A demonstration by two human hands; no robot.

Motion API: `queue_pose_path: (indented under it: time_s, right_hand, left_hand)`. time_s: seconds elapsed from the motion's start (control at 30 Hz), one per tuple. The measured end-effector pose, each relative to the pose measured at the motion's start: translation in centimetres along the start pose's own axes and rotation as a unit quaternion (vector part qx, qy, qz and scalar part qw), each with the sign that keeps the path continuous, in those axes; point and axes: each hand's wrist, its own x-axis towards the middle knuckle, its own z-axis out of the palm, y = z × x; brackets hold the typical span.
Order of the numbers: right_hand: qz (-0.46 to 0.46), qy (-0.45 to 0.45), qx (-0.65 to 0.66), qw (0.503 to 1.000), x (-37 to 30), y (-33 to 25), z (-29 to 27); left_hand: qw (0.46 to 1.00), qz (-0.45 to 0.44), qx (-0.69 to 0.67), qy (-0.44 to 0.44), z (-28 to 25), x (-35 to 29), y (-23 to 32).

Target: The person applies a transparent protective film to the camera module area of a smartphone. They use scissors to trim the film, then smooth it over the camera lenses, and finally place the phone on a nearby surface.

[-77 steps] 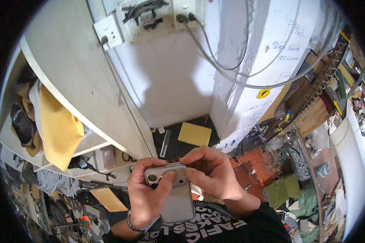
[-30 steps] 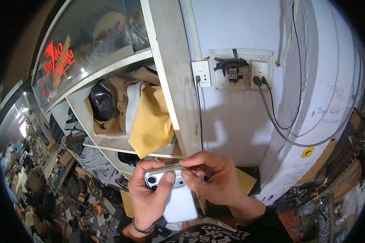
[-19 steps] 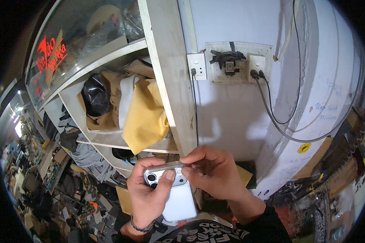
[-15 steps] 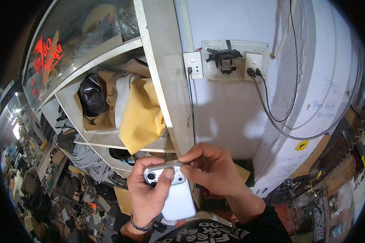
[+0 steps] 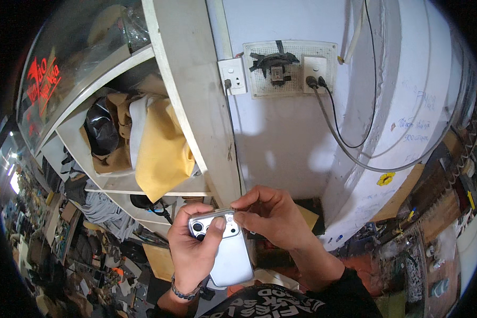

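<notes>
White phone [image 5: 229,253] in both hands

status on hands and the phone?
Left hand holds phone, back up, thumb on camera block. Right hand fingers pinch its top edge. Nothing in the way.

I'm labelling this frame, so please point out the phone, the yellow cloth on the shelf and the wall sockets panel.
phone [image 5: 230,254], head view, on its pale back.
yellow cloth [image 5: 161,151], head view, mid fold.
wall sockets panel [image 5: 290,68], head view, on the perforated plate.
</notes>
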Motion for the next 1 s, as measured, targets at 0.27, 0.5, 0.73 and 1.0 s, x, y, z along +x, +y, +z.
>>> queue_pose_path:
  time_s: [0.27, 0.5, 0.73, 1.0]
  right_hand:
    - [0.003, 0.034, 0.0, 0.999, -1.6, -0.2, -1.5]
    - [0.028, 0.062, -0.03, 0.997, -3.5, -0.6, -3.4]
    - [0.055, 0.105, -0.027, 0.993, -6.0, 0.9, -6.4]
    - [0.05, 0.169, -0.138, 0.975, -10.9, 4.4, -10.4]
  left_hand:
    - [0.999, -0.027, -0.01, -0.029, 1.9, -0.5, -0.4]
    - [0.998, -0.036, 0.002, -0.044, 3.9, -1.4, -0.9]
    - [0.992, -0.099, 0.002, -0.076, 6.7, -2.7, -2.4]
    - [0.982, -0.149, -0.016, -0.118, 10.9, -5.7, -8.0]
